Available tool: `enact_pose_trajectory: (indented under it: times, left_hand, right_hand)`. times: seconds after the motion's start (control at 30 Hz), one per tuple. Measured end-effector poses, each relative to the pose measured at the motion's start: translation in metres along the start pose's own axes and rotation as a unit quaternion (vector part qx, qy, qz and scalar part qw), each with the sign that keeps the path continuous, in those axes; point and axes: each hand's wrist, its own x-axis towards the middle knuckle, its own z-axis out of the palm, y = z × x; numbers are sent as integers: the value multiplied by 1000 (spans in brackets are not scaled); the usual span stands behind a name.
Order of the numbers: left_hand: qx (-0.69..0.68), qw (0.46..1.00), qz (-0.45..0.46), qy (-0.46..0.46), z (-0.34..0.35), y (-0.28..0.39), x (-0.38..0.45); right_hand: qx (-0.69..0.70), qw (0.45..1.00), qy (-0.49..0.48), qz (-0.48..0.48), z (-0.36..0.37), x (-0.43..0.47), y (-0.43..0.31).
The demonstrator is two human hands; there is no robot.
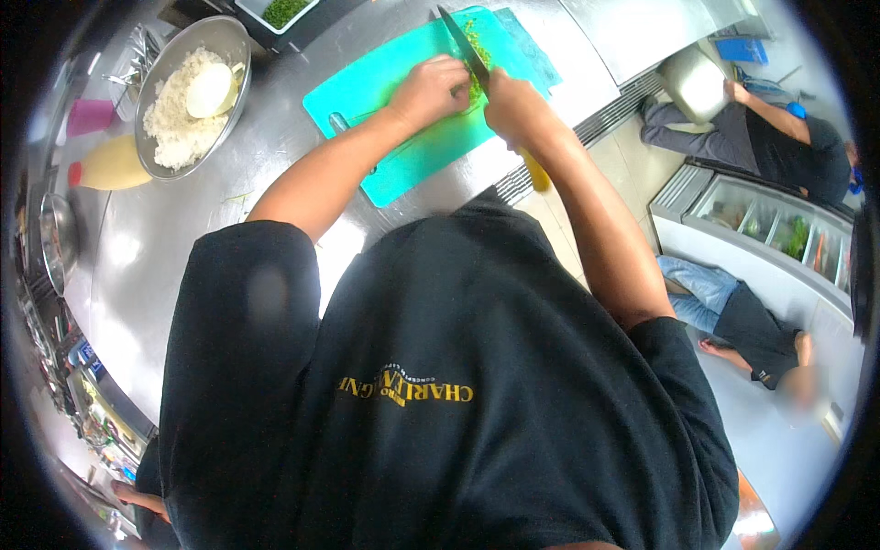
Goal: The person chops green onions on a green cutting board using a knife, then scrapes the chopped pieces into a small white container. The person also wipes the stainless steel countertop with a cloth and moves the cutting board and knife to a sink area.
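Observation:
My right hand point(512, 106) grips a kitchen knife point(467, 51) with a yellow handle; its blade points up and to the left over a turquoise cutting board point(344, 89). Chopped green herbs point(479, 41) lie along the board beside the blade. My left hand point(433, 89) is on the herbs just left of the knife, fingers curled; what lies beneath its fingers is mostly hidden. A few long green stems point(412, 139) lie on the board under my left wrist.
On the steel worktop point(275, 137) at left stand a metal bowl of white crumbly food point(182, 137), a yellowish bottle point(113, 163) and a tray of chopped greens point(283, 12). Co-workers are at right, one holding a large metal container point(691, 82), near a refrigerated ingredient counter point(763, 237).

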Motion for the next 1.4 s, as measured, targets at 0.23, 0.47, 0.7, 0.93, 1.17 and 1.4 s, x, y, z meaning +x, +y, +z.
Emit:
enact_pose_trajectory:
  times: [0.23,0.47,0.7,0.93,1.17,1.4]
  left_hand:
    - [-7,1000,3,11,4,-3,6]
    - [-2,998,31,47,6,-8,10]
    - [-6,999,21,34,5,-3,10]
    - [-7,999,-28,-19,-19,10,17]
    - [6,1000,-19,1,-17,5,7]
    - [13,1000,0,-7,-11,-2,1]
  right_hand:
    - [24,998,60,-26,26,22,19]
    - [-31,985,140,-98,46,26,37]
    - [-49,970,204,-119,87,35,67]
    - [-58,972,198,-114,82,42,57]
    - [-82,972,202,-82,79,45,48]
    - [-7,999,-29,29,-4,-22,-18]
